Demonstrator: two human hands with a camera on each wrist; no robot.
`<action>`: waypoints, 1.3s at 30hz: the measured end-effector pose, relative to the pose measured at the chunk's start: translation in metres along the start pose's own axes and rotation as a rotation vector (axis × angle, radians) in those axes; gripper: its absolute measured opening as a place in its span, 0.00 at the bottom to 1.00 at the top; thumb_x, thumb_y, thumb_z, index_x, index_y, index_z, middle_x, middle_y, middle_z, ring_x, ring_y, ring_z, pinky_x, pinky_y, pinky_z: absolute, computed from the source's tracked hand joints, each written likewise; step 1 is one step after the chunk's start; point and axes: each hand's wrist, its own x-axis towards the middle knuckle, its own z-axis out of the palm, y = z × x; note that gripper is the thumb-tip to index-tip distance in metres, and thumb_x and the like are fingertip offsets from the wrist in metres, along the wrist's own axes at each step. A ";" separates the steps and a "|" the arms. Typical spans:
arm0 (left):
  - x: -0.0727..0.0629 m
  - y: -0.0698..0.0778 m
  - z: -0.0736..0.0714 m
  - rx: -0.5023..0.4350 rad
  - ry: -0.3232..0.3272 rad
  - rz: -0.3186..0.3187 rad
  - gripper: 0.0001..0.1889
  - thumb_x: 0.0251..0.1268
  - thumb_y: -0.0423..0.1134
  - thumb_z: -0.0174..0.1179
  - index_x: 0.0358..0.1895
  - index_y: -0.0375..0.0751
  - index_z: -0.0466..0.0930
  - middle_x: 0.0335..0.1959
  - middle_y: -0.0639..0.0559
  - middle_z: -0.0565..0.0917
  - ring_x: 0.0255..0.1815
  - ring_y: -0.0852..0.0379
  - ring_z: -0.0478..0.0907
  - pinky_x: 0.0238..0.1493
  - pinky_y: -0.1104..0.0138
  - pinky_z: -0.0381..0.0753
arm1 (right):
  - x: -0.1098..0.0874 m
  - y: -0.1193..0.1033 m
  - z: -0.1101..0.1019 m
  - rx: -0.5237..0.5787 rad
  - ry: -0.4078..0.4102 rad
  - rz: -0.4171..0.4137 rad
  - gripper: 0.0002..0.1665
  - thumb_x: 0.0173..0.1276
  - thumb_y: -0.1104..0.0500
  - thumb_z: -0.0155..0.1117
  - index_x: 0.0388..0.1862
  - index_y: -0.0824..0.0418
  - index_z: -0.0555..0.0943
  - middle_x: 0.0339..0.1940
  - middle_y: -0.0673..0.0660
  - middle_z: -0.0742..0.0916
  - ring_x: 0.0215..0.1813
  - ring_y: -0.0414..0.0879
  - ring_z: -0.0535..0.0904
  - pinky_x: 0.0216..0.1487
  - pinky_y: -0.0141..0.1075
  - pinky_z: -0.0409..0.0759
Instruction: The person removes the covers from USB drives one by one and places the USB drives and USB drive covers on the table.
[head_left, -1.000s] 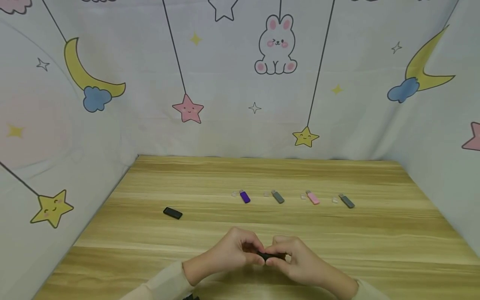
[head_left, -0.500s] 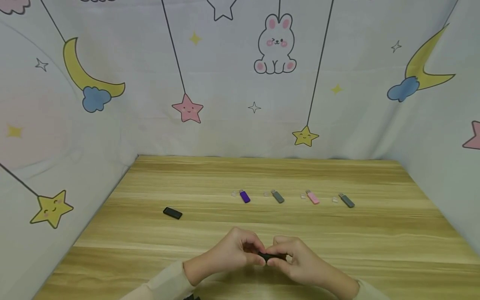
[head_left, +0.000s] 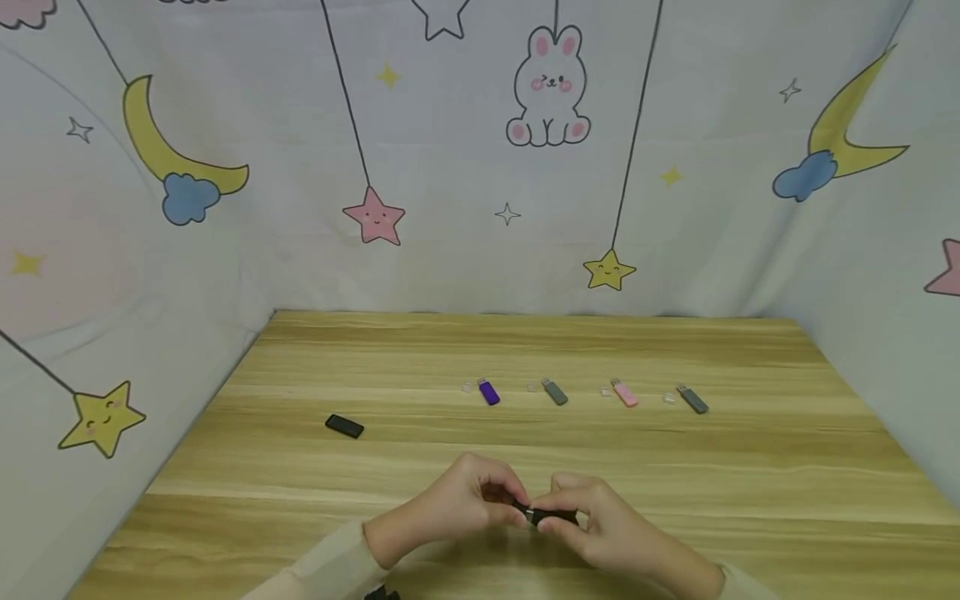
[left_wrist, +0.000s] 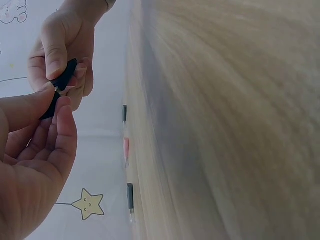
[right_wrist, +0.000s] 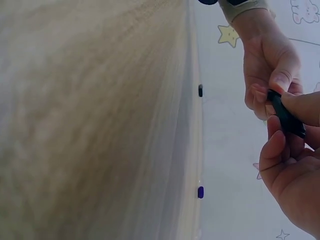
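My left hand (head_left: 468,504) and right hand (head_left: 600,521) meet low in the middle of the head view, over the wooden table. Between the right thumb and fingers I pinch a black USB flash drive (head_left: 557,517). The left thumb and fingers hold its black cap (left_wrist: 49,110), mostly covered by the fingertips. A short bit of metal connector shows between cap and body in the head and left wrist views. From the right wrist view, the dark body (right_wrist: 291,122) points at the left fingertips, which hide its end.
Farther back lie a purple flash drive (head_left: 489,392), a grey one (head_left: 555,392), a pink one (head_left: 624,392) and another grey one (head_left: 692,398), each with a clear cap beside it. A flat black oblong piece (head_left: 344,426) lies at left on the table (head_left: 262,475).
The right hand has shifted slightly right with the black flash drive, away from the left hand. A gap showing metal has opened between body and cap.
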 end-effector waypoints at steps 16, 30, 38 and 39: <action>0.015 0.006 -0.002 0.043 0.054 -0.039 0.05 0.56 0.24 0.66 0.36 0.27 0.83 0.33 0.39 0.85 0.29 0.69 0.79 0.34 0.74 0.80 | -0.005 -0.001 -0.027 -0.128 0.047 0.112 0.10 0.66 0.63 0.64 0.46 0.60 0.85 0.27 0.45 0.78 0.29 0.29 0.67 0.25 0.27 0.73; 0.044 0.012 -0.004 0.082 0.100 -0.092 0.05 0.58 0.27 0.66 0.37 0.34 0.84 0.33 0.47 0.85 0.31 0.65 0.80 0.35 0.73 0.80 | -0.008 0.000 -0.066 -0.249 0.223 0.343 0.09 0.66 0.63 0.64 0.44 0.62 0.86 0.31 0.46 0.84 0.25 0.35 0.71 0.25 0.30 0.73; 0.061 0.013 0.000 0.122 0.154 -0.099 0.06 0.56 0.30 0.68 0.37 0.35 0.85 0.33 0.48 0.85 0.33 0.64 0.80 0.34 0.74 0.79 | -0.011 0.011 -0.083 -0.214 0.288 0.422 0.09 0.65 0.65 0.65 0.43 0.66 0.85 0.36 0.55 0.86 0.28 0.35 0.74 0.27 0.30 0.75; 0.063 0.013 0.001 0.119 0.160 -0.106 0.06 0.56 0.30 0.69 0.37 0.35 0.85 0.33 0.49 0.85 0.33 0.64 0.80 0.34 0.74 0.79 | -0.012 0.012 -0.086 -0.217 0.294 0.426 0.09 0.65 0.65 0.65 0.43 0.66 0.85 0.36 0.55 0.86 0.29 0.35 0.74 0.27 0.30 0.76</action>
